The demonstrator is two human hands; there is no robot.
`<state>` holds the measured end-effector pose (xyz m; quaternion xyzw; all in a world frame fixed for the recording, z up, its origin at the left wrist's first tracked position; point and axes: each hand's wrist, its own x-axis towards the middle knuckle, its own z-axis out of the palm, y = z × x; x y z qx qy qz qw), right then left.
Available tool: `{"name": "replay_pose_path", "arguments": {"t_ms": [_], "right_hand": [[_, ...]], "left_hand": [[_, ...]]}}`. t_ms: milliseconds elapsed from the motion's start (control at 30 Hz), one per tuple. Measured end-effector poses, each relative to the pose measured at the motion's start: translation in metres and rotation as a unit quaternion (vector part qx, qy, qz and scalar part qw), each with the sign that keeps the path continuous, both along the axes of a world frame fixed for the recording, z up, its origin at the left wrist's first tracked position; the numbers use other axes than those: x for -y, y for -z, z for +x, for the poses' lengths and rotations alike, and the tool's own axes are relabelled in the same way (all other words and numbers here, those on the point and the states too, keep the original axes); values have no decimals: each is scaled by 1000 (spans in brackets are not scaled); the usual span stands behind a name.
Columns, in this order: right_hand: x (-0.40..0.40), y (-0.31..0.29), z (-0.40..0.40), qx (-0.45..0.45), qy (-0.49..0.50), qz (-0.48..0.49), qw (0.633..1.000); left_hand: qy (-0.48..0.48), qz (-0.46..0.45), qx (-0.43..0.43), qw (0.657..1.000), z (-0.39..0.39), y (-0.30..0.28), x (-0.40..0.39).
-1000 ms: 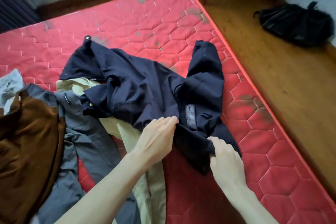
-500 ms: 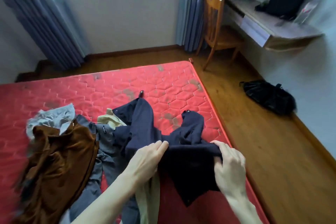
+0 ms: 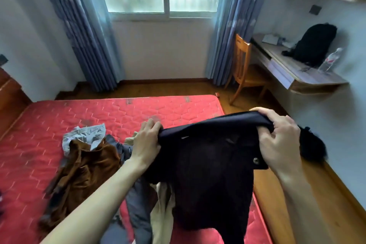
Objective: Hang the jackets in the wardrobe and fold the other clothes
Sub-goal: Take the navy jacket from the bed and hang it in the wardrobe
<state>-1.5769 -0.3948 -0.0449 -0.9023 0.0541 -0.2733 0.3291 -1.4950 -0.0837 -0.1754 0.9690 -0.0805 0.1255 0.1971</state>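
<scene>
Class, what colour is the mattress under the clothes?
Red, with a quilted hexagon pattern, seen in the head view: mattress.

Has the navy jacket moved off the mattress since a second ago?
Yes. The navy jacket lay spread on the red mattress; now both hands hold it up above the mattress, hanging.

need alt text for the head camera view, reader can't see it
Two bare hands, left hand and right hand, hold up a dark navy jacket by its top edge above a red quilted mattress. A brown velvet garment, grey and beige clothes lie heaped on the mattress; a window with blue curtains is beyond.
</scene>
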Motion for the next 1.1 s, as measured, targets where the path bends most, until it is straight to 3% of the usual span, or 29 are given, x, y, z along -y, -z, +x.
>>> {"name": "replay_pose_path", "arguments": {"t_ms": [200,367,533,667,900,1033,1100], "right_hand": [[32,-19,15,-61,-3,8,998],[39,-11,18,-145,-3,-67,987],[52,8,25,-326,-26,-247,912],[61,39,31,-413,-51,-219,882],[35,75,40,-405,-99,-225,881],[-12,78,47,-311,-221,-62,922],[-43,75,49,-232,-267,-26,935]], "left_hand": [[-48,-41,44,997,3,-36,-15],[-87,-112,48,989,2,-64,-20],[-45,-190,11,981,-1,-83,-9],[-17,-224,19,974,-1,-102,9],[-2,-249,56,967,-7,-145,41],[-13,-256,69,964,-13,-157,52],[-11,-255,69,964,-18,-157,55]]}}
